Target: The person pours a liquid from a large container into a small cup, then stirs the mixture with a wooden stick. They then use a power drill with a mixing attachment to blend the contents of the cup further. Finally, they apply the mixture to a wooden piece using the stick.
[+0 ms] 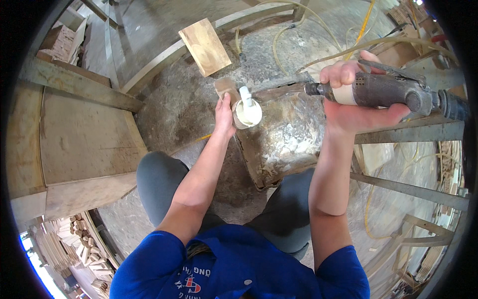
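Pneumatic grinder (393, 92), a worn grey-brown tool with its long axis running left to right, is gripped in the right hand (356, 107), nose pointing toward the left hand (225, 115). That hand wraps a small white cup of paste (247, 112) with a white stick, at the near corner of a crusted, glue-stained block (286, 132). A pale wooden board (205, 46) lies beyond.

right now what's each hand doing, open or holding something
left hand: closed around a small wooden block, next to the white glue cup
right hand: closed around a power tool
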`<action>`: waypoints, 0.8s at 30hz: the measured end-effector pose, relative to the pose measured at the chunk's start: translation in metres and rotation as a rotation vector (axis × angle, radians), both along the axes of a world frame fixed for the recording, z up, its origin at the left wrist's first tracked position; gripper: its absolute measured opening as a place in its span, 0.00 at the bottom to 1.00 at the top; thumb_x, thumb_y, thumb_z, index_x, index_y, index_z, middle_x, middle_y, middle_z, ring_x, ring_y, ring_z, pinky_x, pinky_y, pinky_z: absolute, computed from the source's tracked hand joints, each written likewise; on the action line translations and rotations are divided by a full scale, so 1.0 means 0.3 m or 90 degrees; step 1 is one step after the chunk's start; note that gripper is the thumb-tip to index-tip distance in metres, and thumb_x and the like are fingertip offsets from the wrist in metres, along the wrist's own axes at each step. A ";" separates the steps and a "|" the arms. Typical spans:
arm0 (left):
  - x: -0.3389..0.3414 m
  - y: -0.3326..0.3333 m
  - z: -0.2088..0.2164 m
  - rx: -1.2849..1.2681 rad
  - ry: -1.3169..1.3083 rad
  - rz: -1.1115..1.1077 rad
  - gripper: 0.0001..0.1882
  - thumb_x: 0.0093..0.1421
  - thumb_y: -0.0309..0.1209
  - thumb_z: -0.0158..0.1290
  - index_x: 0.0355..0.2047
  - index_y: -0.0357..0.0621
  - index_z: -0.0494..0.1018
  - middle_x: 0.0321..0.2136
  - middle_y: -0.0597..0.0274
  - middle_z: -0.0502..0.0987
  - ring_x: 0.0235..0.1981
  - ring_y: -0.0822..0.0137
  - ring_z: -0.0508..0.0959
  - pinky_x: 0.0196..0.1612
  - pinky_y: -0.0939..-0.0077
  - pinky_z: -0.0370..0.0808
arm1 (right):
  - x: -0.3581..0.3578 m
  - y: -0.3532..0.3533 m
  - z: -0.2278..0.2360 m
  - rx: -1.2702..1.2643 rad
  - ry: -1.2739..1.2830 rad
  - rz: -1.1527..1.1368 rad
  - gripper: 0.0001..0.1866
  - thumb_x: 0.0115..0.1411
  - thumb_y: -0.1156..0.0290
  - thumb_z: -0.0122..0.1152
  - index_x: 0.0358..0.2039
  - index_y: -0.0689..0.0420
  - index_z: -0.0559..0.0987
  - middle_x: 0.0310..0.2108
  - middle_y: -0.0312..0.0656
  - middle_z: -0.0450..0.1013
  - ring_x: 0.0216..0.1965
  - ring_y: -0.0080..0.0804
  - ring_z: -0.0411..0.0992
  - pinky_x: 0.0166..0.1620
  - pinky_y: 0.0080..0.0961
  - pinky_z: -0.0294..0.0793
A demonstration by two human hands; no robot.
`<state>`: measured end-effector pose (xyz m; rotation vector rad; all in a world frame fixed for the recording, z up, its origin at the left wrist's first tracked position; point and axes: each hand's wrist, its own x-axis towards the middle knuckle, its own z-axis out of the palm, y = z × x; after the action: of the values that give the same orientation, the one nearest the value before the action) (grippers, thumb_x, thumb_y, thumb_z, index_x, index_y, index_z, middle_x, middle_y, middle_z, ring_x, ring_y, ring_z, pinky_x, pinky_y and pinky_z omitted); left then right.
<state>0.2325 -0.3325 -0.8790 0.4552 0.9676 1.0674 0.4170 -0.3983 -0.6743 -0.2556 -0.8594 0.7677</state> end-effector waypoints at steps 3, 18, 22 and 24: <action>-0.026 0.021 -0.044 0.024 -0.010 0.047 0.22 0.64 0.43 0.40 0.52 0.44 0.57 0.44 0.54 0.71 0.44 0.59 0.74 0.47 0.59 0.72 | -0.011 -0.003 0.016 0.012 -0.007 0.042 0.55 0.38 0.18 0.32 0.42 0.61 0.70 0.18 0.40 0.67 0.18 0.32 0.63 0.24 0.32 0.63; -0.012 0.021 0.021 0.034 -0.112 0.047 0.20 0.64 0.44 0.38 0.52 0.48 0.57 0.42 0.56 0.72 0.43 0.57 0.74 0.45 0.56 0.73 | 0.010 -0.007 0.001 0.048 -0.015 0.021 0.54 0.40 0.19 0.33 0.45 0.60 0.70 0.21 0.39 0.69 0.21 0.32 0.66 0.26 0.34 0.66; -0.003 0.015 0.038 0.026 -0.082 0.053 0.20 0.64 0.43 0.38 0.52 0.48 0.56 0.42 0.55 0.72 0.43 0.58 0.75 0.45 0.57 0.74 | 0.028 -0.007 0.006 0.082 -0.015 0.007 0.54 0.40 0.19 0.32 0.46 0.60 0.70 0.21 0.40 0.69 0.21 0.33 0.66 0.26 0.36 0.68; 0.010 0.009 0.057 0.016 -0.057 0.063 0.20 0.65 0.42 0.37 0.52 0.47 0.56 0.41 0.53 0.73 0.42 0.59 0.75 0.44 0.58 0.74 | 0.035 -0.010 0.007 0.090 -0.005 0.004 0.55 0.40 0.19 0.32 0.46 0.60 0.69 0.21 0.40 0.69 0.21 0.33 0.66 0.26 0.36 0.68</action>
<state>0.2356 -0.3299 -0.8620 0.3794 0.9054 1.1812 0.4274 -0.4013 -0.6721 -0.1311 -0.9183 0.7085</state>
